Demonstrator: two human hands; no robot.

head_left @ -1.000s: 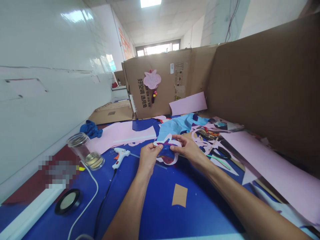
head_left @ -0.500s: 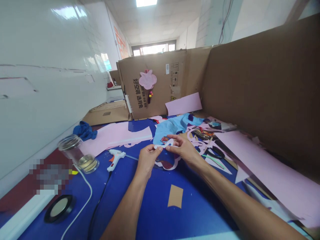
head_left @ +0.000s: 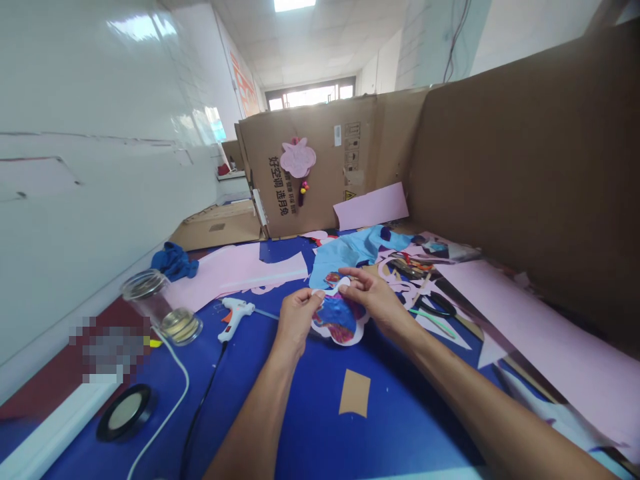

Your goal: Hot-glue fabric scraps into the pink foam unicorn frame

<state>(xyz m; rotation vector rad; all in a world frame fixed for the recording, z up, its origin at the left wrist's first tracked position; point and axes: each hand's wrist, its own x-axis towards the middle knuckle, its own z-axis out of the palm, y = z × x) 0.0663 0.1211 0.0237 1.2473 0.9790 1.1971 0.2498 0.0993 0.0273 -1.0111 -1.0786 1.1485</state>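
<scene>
Between the left hand [head_left: 297, 322] and right hand [head_left: 375, 301], both pinching its rim, a white-rimmed paper cutout [head_left: 337, 319] with blue-red layers; just left of the grip, an unheld hot glue gun [head_left: 235, 318].

"What colours has the cut-out [head_left: 339, 319] at lower centre?"
"Mottled blue and red inside a white edge."
"And the bench [head_left: 410, 427]?"
"Deep blue, with pale pink card [head_left: 550, 327] at right."

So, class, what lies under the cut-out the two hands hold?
Blue table covering shows around the cut-out; the cut-out, left hand and right hand hide what lies directly beneath.
</scene>
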